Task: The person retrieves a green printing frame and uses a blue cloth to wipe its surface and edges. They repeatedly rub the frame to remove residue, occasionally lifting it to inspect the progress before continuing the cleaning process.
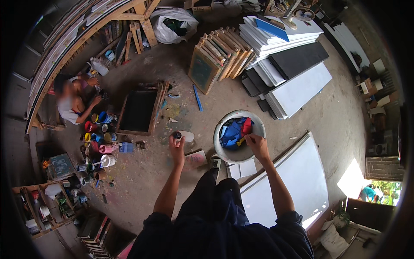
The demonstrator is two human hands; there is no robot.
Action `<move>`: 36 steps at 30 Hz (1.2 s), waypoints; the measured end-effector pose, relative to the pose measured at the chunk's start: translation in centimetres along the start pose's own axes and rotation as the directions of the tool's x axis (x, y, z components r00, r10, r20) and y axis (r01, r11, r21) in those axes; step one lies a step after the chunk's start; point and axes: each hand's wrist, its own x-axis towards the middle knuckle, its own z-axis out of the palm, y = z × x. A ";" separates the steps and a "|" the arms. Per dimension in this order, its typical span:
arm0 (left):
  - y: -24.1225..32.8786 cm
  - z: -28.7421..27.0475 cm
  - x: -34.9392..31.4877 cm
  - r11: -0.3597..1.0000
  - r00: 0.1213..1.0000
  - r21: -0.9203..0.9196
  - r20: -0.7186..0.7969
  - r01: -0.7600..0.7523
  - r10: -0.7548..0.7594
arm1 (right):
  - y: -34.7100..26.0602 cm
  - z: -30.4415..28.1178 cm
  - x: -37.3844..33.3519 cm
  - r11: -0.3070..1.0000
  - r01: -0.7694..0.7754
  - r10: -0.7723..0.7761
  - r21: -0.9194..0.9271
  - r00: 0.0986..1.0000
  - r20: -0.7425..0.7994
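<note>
My left hand [177, 146] grips a small white bottle [184, 136] with a dark cap, held out over the concrete floor. My right hand [257, 143] reaches into a round white basin [220, 149] and pinches a small yellow piece [241, 140] at the edge of the blue and red cloths [235, 131] that fill the basin. My dark trousers and one shoe [215, 162] show below, between both arms. A stained flat pad [195, 159] lies on the floor just beneath my left hand.
Another person [73, 100] crouches at left beside several paint pots [100, 131] and a dark framed screen [139, 111]. Wooden frames [217, 58] lean at the back, next to stacked white and black boards [284, 47]. A large white board [293, 181] lies at right.
</note>
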 end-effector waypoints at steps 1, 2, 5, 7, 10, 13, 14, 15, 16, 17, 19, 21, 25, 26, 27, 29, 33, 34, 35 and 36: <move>0.6 1.0 0.4 1.000 1.000 -0.010 -0.010 -0.012 0.012 | -0.2 -0.7 1.2 0.998 0.055 -0.055 0.021 0.998 -0.027; 1.5 1.4 0.9 1.000 0.999 -0.015 -0.025 -0.027 0.026 | -0.6 -1.0 2.2 0.992 0.115 -0.113 0.046 0.992 -0.050; 3.8 2.1 2.2 1.000 0.995 0.014 -0.096 -0.016 0.018 | -4.7 -3.4 6.3 0.985 0.167 -0.166 0.039 0.986 -0.022; 4.6 3.3 2.7 0.999 0.989 -0.019 -0.145 -0.027 0.024 | -5.1 -4.1 9.0 0.971 0.237 -0.235 0.034 0.971 -0.043; 4.8 3.6 2.9 0.996 0.969 -0.017 -0.230 -0.092 0.086 | -6.8 -3.7 12.3 0.966 0.259 -0.260 0.017 0.964 0.056; 3.8 3.9 3.0 0.994 0.926 -0.020 -0.364 -0.110 0.095 | -7.1 -1.8 15.6 0.971 0.238 -0.227 -0.030 0.951 0.209; 3.6 4.0 3.1 0.997 0.919 0.014 -0.386 -0.079 0.078 | -6.8 -1.1 16.9 0.966 0.260 -0.251 -0.008 0.939 0.235; 3.2 4.1 3.1 0.998 0.911 0.047 -0.407 -0.044 0.060 | -6.4 -0.3 18.1 0.960 0.279 -0.274 0.017 0.925 0.262; 2.9 4.3 3.1 0.997 0.901 0.078 -0.431 -0.007 0.041 | -6.1 0.5 19.4 0.954 0.298 -0.297 0.043 0.910 0.290; 3.2 4.3 3.2 0.994 0.878 0.109 -0.478 0.018 0.037 | -5.9 1.4 20.6 0.967 0.237 -0.256 0.098 0.896 0.362; 2.7 4.4 3.6 0.993 0.843 0.115 -0.535 0.003 0.059 | -5.0 2.2 23.5 0.981 0.108 -0.174 0.159 0.852 0.494; 1.7 5.3 3.5 0.993 0.784 0.113 -0.619 0.025 0.051 | -3.4 2.9 26.9 0.975 0.056 -0.177 0.214 0.779 0.602; -4.5 6.9 3.0 0.987 0.610 0.135 -0.791 0.091 0.052 | 0.7 6.6 30.7 0.959 -0.093 -0.176 0.267 0.541 0.822; -6.6 7.2 3.9 0.988 0.575 0.142 -0.814 0.059 0.083 | 2.4 8.3 31.8 0.944 -0.141 -0.192 0.297 0.496 0.847; -7.5 7.8 4.3 0.995 0.549 0.056 -0.836 0.081 0.002 | 4.2 10.1 32.0 0.953 -0.125 -0.193 0.276 0.455 0.869; -10.2 8.7 5.9 0.962 0.533 0.134 -0.846 0.239 -0.015 | 8.1 14.4 33.1 0.968 -0.130 -0.141 0.213 0.421 0.896; -18.2 7.0 8.9 0.882 0.639 0.257 -0.767 0.396 -0.064 | 13.4 23.2 34.0 0.956 0.209 -0.287 0.207 0.517 0.806; -19.9 6.5 9.9 0.873 0.651 0.224 -0.748 0.434 -0.132 | 14.1 24.7 34.5 0.961 0.244 -0.245 0.130 0.536 0.808; -21.5 4.8 9.9 0.878 0.647 0.202 -0.748 0.435 -0.148 | 12.7 26.4 34.9 0.954 0.289 -0.225 0.077 0.526 0.820; -23.0 3.9 9.7 0.885 0.647 0.169 -0.742 0.434 -0.176 | 12.3 27.6 35.2 0.942 0.337 -0.197 0.011 0.524 0.829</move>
